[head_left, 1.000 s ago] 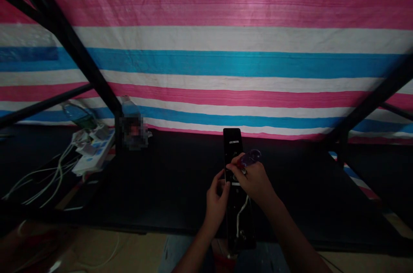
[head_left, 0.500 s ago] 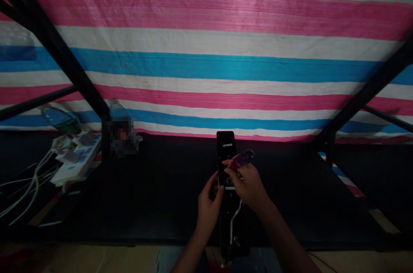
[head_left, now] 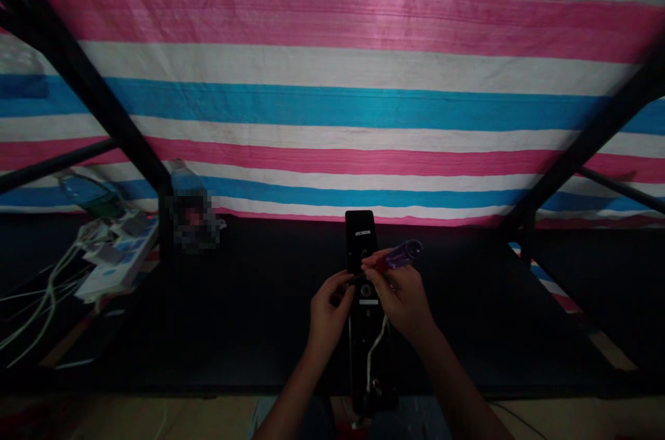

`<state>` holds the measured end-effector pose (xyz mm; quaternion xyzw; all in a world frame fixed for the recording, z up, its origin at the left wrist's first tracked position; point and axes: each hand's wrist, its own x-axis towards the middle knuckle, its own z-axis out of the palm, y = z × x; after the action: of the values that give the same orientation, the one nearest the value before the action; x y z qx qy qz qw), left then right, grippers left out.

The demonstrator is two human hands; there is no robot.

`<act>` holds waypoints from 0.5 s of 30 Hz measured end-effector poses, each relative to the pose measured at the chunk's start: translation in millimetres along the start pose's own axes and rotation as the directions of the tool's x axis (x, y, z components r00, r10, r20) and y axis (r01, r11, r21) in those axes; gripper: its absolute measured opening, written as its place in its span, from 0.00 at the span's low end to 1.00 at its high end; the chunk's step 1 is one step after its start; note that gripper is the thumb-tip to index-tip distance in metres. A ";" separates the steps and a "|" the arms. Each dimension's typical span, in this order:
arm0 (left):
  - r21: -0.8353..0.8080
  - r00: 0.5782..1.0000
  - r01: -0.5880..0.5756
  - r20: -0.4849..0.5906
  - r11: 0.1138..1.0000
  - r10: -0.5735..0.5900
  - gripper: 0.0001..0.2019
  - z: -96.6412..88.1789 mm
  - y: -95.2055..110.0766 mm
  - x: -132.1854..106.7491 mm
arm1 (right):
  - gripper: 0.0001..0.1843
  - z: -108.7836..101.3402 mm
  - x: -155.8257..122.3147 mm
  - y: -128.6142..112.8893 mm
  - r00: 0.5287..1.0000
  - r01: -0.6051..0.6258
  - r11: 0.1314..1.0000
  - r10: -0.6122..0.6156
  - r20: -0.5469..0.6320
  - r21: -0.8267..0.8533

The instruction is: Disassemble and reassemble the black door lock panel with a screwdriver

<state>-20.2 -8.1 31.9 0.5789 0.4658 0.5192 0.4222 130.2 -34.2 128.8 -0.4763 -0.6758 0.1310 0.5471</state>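
Note:
A long, narrow black panel [head_left: 359, 235] with white labels and a round fitting lies on the dark table, its near end reaching past the front edge. Over its upper half, my right hand [head_left: 404, 291] grips a screwdriver [head_left: 399, 256] with a clear purple and red handle. The handle points up to the right and the shaft runs left across the panel. My left hand [head_left: 328, 308] is at the panel's left edge, thumb and fingertips closed around the screwdriver's tip; anything small between them is too dark to make out. A white cable [head_left: 370, 357] trails down the panel.
On the left stand a white power strip [head_left: 117, 267] with plugs and cables, a clear bottle [head_left: 88, 194] and a partly blurred bottle [head_left: 187, 180]. Black metal bars [head_left: 98, 97] slope at both sides. A striped sheet [head_left: 332, 107] hangs behind the black table [head_left: 260, 329].
My left fingers have left the panel's side and come up to the screwdriver's tip. The screwdriver has swung lower to the right, its shaft now lying more level.

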 end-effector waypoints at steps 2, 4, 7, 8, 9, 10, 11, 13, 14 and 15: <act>0.025 1.000 -0.005 -0.005 1.000 0.005 0.11 -1.2 0.5 1.6 | 0.09 -0.2 0.3 0.0 1.000 -0.006 1.000 0.006 -0.010 0.011; 0.028 1.000 -0.004 -0.003 1.000 0.004 0.11 -1.4 0.5 2.4 | 0.09 1.1 0.3 1.5 1.000 -0.007 1.000 0.007 -0.004 0.024; 0.014 1.000 0.004 -0.001 1.000 -0.004 0.11 -1.2 0.1 2.8 | 0.09 4.2 -0.2 5.6 1.000 -0.008 0.999 0.007 0.012 0.047; 0.011 1.000 0.006 -0.001 1.000 -0.006 0.11 -1.2 0.1 2.8 | 0.09 5.1 -0.3 7.0 1.000 -0.010 0.999 0.009 0.019 0.051; 0.010 1.000 0.007 -0.001 1.000 -0.007 0.11 -1.2 0.2 2.8 | 0.09 5.7 -0.3 8.2 1.000 -0.011 0.999 0.010 0.024 0.053; 0.012 1.000 0.007 0.000 1.000 -0.007 0.11 -1.3 0.3 2.8 | 0.09 6.0 -0.1 8.9 1.000 -0.009 0.999 0.007 0.028 0.053; 0.013 1.000 0.006 0.000 1.000 -0.006 0.11 -1.4 0.5 2.7 | 0.10 6.1 0.4 9.2 0.999 -0.003 0.999 0.002 0.036 0.053; 0.013 1.000 -0.001 -0.001 1.000 0.001 0.11 -1.5 0.9 2.7 | 0.10 5.8 2.2 8.1 0.998 0.021 0.998 -0.024 0.053 0.054; 0.010 1.000 -0.003 -0.002 1.000 0.003 0.11 -1.5 1.0 2.6 | 0.11 5.5 3.3 6.9 0.997 0.034 0.998 -0.038 0.065 0.055; 0.006 1.000 -0.005 -0.005 1.000 0.005 0.11 -1.5 1.1 2.5 | 0.11 5.2 4.5 5.5 0.996 0.045 0.997 -0.049 0.076 0.057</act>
<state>-21.5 -5.8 33.6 0.5799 0.4671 0.5203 0.4180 128.7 -26.1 125.9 -0.4397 -0.7036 0.1549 0.5363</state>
